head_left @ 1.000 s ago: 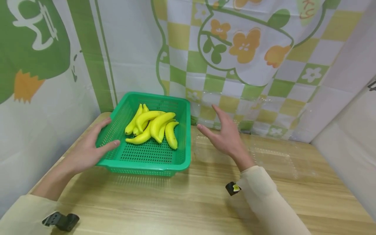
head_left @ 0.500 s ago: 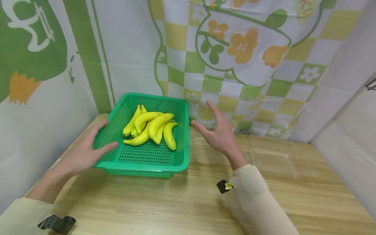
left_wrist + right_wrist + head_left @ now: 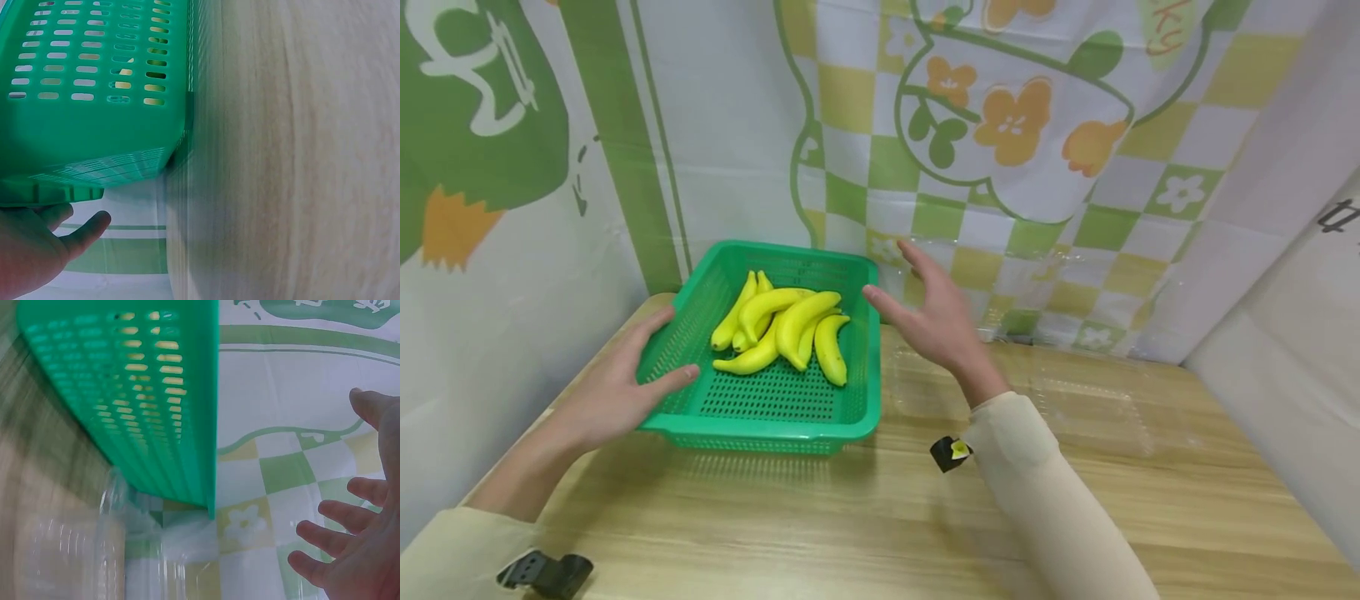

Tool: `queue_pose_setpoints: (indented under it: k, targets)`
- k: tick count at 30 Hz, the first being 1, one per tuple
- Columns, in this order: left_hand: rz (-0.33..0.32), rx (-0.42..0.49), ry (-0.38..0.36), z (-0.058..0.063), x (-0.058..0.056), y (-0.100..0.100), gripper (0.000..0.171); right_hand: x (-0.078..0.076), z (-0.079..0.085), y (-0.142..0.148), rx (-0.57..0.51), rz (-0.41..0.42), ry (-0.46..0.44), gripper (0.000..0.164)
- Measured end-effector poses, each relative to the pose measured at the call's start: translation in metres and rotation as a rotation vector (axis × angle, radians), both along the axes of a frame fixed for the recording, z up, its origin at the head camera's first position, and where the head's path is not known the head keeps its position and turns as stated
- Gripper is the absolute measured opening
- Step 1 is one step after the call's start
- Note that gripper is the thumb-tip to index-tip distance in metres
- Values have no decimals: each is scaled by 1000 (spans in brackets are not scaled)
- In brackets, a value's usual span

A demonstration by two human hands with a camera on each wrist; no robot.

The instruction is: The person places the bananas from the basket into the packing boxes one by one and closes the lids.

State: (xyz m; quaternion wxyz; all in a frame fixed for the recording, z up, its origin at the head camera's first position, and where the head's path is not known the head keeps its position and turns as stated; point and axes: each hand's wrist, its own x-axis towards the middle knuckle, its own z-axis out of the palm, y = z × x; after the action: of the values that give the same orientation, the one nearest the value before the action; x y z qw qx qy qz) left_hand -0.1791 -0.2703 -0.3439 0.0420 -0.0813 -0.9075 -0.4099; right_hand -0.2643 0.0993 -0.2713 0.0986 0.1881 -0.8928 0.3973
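Since the earlier frame, the right hand (image 3: 940,327) has moved closer to the green basket's (image 3: 760,427) right rim, fingers spread, holding nothing. Left hand (image 3: 613,387) is at the basket's left rim; grip undetermined. Bananas (image 3: 797,323) lie inside. Advised: support both sides evenly.

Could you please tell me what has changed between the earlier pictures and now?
The right hand has moved leftward, toward the right side of the green basket, its fingers still spread. No new hold or release shows. The left hand stays at the basket's left rim, and the bananas lie as before; the slight shift of the whole head view looks like camera motion.
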Motion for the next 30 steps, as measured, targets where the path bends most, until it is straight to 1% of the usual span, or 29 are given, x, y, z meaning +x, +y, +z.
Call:
queue_pose_setpoints:
  k: [10, 16, 23, 30]
  targets:
    - [8, -15, 10, 1, 1, 0, 95, -13, 9, -29, -103, 63, -74, 81]
    - [2, -22, 10, 2, 1, 1, 93, -19, 15, -47, -145, 46, -138, 78]
    - [6, -38, 1, 2, 1, 2, 93, -29, 19, -66, -198, 60, -148, 77]
    - [3, -28, 8, 0, 1, 1, 94, -38, 17, -80, -226, 22, -181, 73]
